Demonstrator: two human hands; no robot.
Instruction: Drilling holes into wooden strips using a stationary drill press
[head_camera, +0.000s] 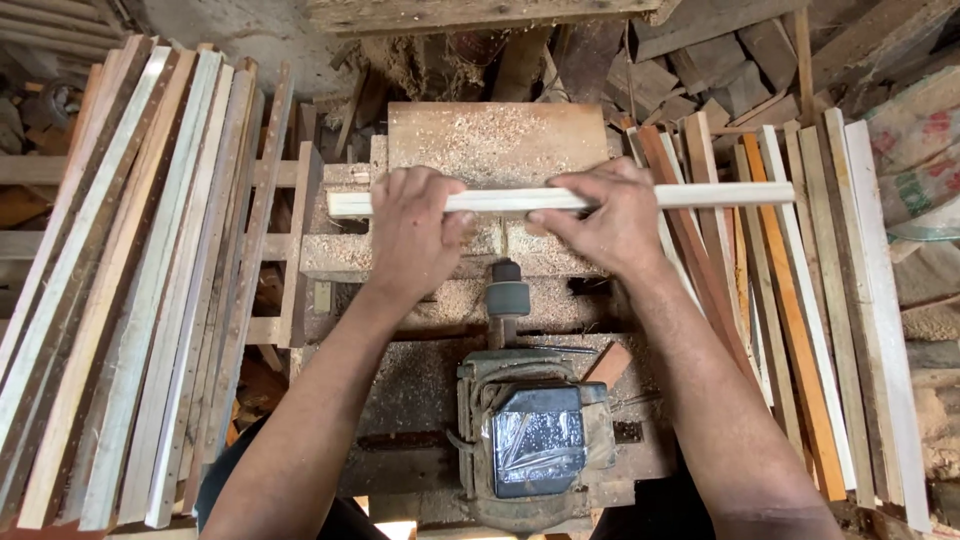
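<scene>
The person is pressing a long, pale, square-edged wooden strip (560, 199) crosswise over the sawdust-covered wooden machine table (497, 140). The strip is looking clean and freshly cut, lighter than everything around it, and is sticking out well past the table's right side. The left hand (415, 228) is lying over the strip near its left end, fingers curled down on it; the right hand (608, 215) is clamping it nearer the middle, thumb underneath. Both hands are hiding parts of the strip. Just below the table a grey motor wrapped in clear plastic (535, 435) is sitting with its shaft pointing toward the strip. Bundles of wooden slats (130, 290) are leaning to the table's left and more slats (800, 300) to its right, their ends cut off by the frame.
</scene>
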